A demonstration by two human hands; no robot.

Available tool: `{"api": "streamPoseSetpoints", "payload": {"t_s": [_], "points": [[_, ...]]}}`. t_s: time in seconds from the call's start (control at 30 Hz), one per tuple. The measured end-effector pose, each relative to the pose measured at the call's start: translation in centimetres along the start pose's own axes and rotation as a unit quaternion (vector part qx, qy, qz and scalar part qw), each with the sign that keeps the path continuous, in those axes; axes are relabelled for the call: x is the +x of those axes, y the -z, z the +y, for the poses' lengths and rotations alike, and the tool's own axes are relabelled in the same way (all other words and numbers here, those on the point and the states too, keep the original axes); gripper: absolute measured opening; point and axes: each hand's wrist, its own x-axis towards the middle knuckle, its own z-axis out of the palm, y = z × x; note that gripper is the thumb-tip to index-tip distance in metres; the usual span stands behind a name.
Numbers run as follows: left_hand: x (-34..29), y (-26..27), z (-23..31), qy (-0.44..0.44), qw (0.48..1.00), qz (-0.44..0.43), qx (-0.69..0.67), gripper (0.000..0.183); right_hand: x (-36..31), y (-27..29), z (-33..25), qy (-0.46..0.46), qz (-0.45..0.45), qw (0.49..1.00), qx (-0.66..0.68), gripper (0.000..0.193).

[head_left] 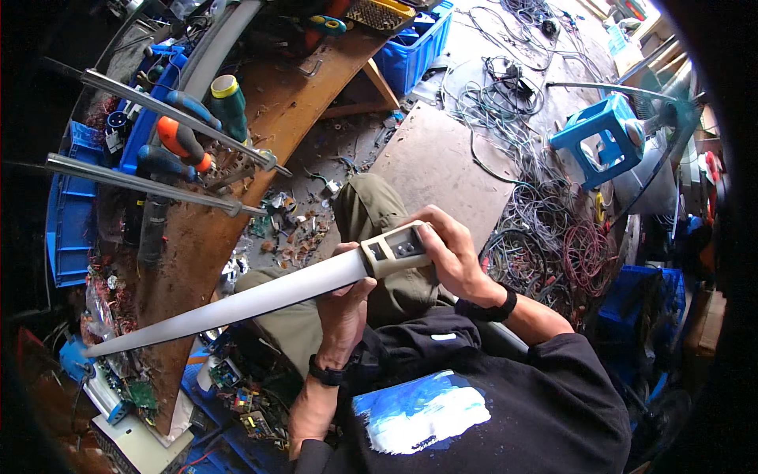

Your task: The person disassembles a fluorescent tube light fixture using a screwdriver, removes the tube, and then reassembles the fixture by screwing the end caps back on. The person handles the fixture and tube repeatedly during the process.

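Observation:
A long white tube light (237, 314) slants across my lap, its far end reaching left over the workbench. It has a beige end cap (391, 251) with a dark inset panel and small openings. Beneath the tube, close to the cap, my left hand (344, 304) is closed round it, its fingers partly hidden behind. At the other side my right hand (448, 249) grips the end cap, with the thumb on its near face and the fingers over the top edge.
The wooden workbench (209, 261) on my left bears an orange-and-black handled tool (181, 141), a green bottle-like cylinder (229, 108) and two metal rods (150, 183). Scraps litter the floor below. Tangled cables (529, 237) lie to the right, near a blue stool (604, 142). A blue crate (414, 55) stands ahead.

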Motion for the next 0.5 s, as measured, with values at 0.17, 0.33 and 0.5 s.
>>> {"api": "streamPoseSetpoints", "payload": {"t_s": [0.17,0.33,0.5], "points": [[0.8,-0.7,-0.2,-0.017,1.000,-0.010,0.000,0.061,0.9,0.7,0.0,0.133,0.040,0.974,-0.177,0.020],[1.4,-0.6,-0.9,-0.022,0.999,-0.031,-0.006,0.056,0.9,1.8,0.3,0.156,0.063,0.947,-0.272,0.017],[1.1,0.1,-1.6,-0.020,0.999,-0.037,0.018,0.054,0.3,3.3,0.1,0.155,0.067,0.928,-0.331,0.012]]}}
